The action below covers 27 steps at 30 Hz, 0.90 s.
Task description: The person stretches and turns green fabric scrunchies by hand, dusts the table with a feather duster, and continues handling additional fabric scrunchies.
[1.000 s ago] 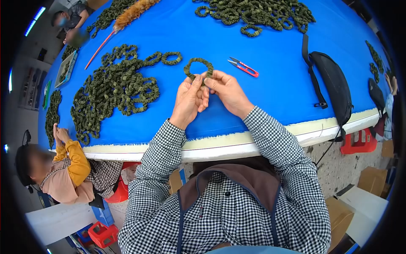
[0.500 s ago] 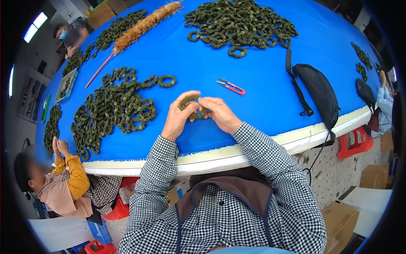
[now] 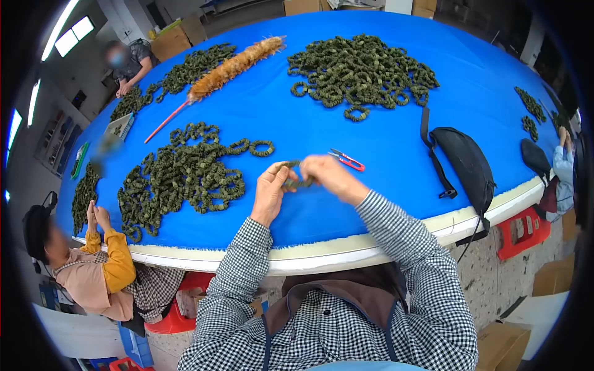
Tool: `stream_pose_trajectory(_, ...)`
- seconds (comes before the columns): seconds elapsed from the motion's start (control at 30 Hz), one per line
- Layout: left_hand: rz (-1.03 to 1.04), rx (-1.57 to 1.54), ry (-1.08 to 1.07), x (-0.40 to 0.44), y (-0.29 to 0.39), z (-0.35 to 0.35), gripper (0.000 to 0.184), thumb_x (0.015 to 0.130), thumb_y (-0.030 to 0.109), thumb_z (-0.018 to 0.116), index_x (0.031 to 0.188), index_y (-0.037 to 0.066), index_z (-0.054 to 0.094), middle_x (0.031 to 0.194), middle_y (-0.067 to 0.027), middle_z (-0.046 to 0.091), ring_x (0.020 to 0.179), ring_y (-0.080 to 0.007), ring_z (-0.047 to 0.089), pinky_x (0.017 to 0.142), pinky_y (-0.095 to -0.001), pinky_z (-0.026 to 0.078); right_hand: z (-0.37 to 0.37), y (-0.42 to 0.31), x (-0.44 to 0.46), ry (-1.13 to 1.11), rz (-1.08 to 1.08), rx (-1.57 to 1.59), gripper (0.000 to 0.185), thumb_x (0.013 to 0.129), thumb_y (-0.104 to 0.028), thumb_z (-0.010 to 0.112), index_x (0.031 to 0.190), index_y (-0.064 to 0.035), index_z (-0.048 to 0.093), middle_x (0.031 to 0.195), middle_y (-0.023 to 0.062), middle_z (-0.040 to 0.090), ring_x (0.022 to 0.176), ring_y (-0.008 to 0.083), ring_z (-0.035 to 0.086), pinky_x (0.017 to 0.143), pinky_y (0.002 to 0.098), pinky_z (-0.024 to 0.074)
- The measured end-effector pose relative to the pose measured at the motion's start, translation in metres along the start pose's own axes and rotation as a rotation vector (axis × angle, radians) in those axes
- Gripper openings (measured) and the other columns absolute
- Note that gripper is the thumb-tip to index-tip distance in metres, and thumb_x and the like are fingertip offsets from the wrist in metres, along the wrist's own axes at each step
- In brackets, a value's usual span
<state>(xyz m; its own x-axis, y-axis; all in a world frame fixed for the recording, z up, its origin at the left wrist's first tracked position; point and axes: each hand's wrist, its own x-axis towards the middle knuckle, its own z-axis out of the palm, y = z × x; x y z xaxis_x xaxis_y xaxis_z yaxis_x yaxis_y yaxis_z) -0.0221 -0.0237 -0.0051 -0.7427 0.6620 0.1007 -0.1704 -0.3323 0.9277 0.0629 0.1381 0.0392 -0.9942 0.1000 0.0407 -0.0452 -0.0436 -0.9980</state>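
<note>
Between my hands, above the blue cloth near the front edge, is a dark green segmented ring, like a chunky bracelet. My left hand pinches its left side between thumb and fingers. The right side of the ring meets the curled fingers of my right hand, which are smeared by motion. Just beyond that hand lie thread snips with red handles. A large heap of similar green rings lies to the left of my hands, and another heap farther off.
An orange-brown feather duster lies beyond the left heap. On the right is a black waist bag with its strap. Co-workers sit at the left, one in yellow sleeves, and at the right edge. A shallow basket stands far left.
My right hand has shifted right and turned over the ring, now blurred. My left hand still grips it. The whole view has tilted up, so the table sits lower in it.
</note>
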Motion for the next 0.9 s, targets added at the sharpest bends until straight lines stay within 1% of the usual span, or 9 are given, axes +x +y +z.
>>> stream_pose_trajectory(0.13, 0.007, 0.023, 0.179, -0.01, 0.018, 0.02, 0.033, 0.095, 0.022, 0.057, 0.122, 0.004, 0.052, 0.091, -0.0071, 0.06, 0.085, -0.0151, 0.058, 0.077, -0.028, 0.05, -0.059, -0.051, 0.028, 0.264, -0.07, 0.587, 0.023, 0.089, -0.029, 0.058, 0.101, -0.0087, 0.061, 0.101, 0.0078, 0.06, 0.079, 0.0162, 0.053, 0.069, 0.0281, 0.045)
stream_pose_trajectory(0.17, 0.01, 0.084, 0.06, -0.021, 0.023, 0.022, 0.04, 0.096, 0.025, 0.054, 0.13, 0.005, 0.045, 0.096, -0.0083, 0.058, 0.091, -0.0173, 0.057, 0.079, -0.031, 0.05, -0.065, -0.046, 0.026, 0.271, -0.08, 0.588, 0.023, 0.089, -0.029, 0.058, 0.101, -0.0087, 0.061, 0.101, 0.0078, 0.06, 0.079, 0.0162, 0.053, 0.069, 0.0281, 0.045)
stream_pose_trajectory(0.3, -0.266, -0.027, -0.582, -0.109, 0.012, 0.026, 0.022, 0.095, 0.01, 0.049, 0.112, 0.004, 0.061, 0.105, -0.0117, 0.062, 0.093, -0.0192, 0.061, 0.08, -0.0304, 0.052, -0.093, 0.022, 0.022, 0.289, 0.038, -0.145, 0.035, 0.09, -0.029, 0.061, 0.12, -0.0106, 0.057, 0.101, 0.0078, 0.058, 0.086, 0.0201, 0.053, 0.082, 0.0335, 0.0448)
stream_pose_trajectory(0.37, -0.54, 0.204, -0.713, -0.156, 0.012, 0.014, 0.024, 0.096, 0.01, 0.047, 0.115, 0.004, 0.061, 0.11, -0.0117, 0.062, 0.088, -0.0195, 0.062, 0.078, -0.0301, 0.051, -0.103, 0.045, 0.01, 0.301, -0.035, -0.394, 0.034, 0.09, -0.028, 0.061, 0.119, -0.0106, 0.057, 0.102, 0.0079, 0.058, 0.088, 0.0208, 0.052, 0.083, 0.0345, 0.0433)
stream_pose_trajectory(0.5, -0.757, 0.12, -0.314, -0.232, -0.025, -0.02, 0.028, 0.096, 0.017, 0.051, 0.115, 0.0, 0.061, 0.114, -0.0139, 0.062, 0.085, -0.0225, 0.062, 0.074, -0.0311, 0.05, -0.102, 0.075, -0.008, 0.321, -0.292, -1.078, 0.033, 0.088, -0.024, 0.061, 0.118, -0.0106, 0.059, 0.106, 0.0085, 0.056, 0.093, 0.0229, 0.049, 0.087, 0.0374, 0.0388)
stream_pose_trajectory(0.63, -0.504, 1.08, 0.167, -0.267, -0.101, -0.049, 0.037, 0.095, 0.027, 0.054, 0.112, -0.005, 0.06, 0.11, -0.017, 0.064, 0.084, -0.0257, 0.062, 0.073, -0.033, 0.049, -0.09, 0.063, -0.002, 0.222, -0.1, -0.99, 0.028, 0.086, -0.02, 0.064, 0.113, -0.0127, 0.063, 0.104, 0.007, 0.057, 0.098, 0.0226, 0.047, 0.09, 0.037, 0.0346)
stream_pose_trajectory(0.73, -0.655, 0.957, 0.182, -0.248, -0.145, -0.058, 0.045, 0.093, 0.032, 0.056, 0.111, -0.008, 0.058, 0.105, -0.0207, 0.065, 0.085, -0.0299, 0.061, 0.075, -0.0343, 0.05, -0.092, 0.071, -0.002, 0.282, -0.353, -1.021, 0.024, 0.08, -0.013, 0.068, 0.103, -0.0105, 0.067, 0.093, 0.0043, 0.059, 0.087, 0.0221, 0.05, 0.084, 0.0334, 0.0398)
stream_pose_trajectory(0.8, -0.359, 1.073, 0.149, -0.245, -0.175, -0.07, 0.047, 0.093, 0.035, 0.053, 0.112, -0.007, 0.059, 0.108, -0.0227, 0.065, 0.093, -0.0349, 0.062, 0.08, -0.0359, 0.05, -0.094, 0.07, -0.005, 0.255, -0.395, -0.977, 0.023, 0.079, -0.011, 0.068, 0.102, -0.0097, 0.067, 0.091, 0.0057, 0.059, 0.084, 0.0224, 0.051, 0.082, 0.0328, 0.0415)
stream_pose_trajectory(0.9, -0.434, 1.036, 0.205, -0.23, -0.133, -0.044, 0.041, 0.091, 0.029, 0.057, 0.114, -0.005, 0.06, 0.11, -0.0218, 0.065, 0.096, -0.0327, 0.063, 0.081, -0.036, 0.05, -0.097, 0.065, -0.011, 0.22, -0.336, -0.937, 0.02, 0.083, -0.01, 0.066, 0.102, -0.0074, 0.066, 0.092, 0.007, 0.057, 0.088, 0.0215, 0.049, 0.085, 0.0317, 0.0415)
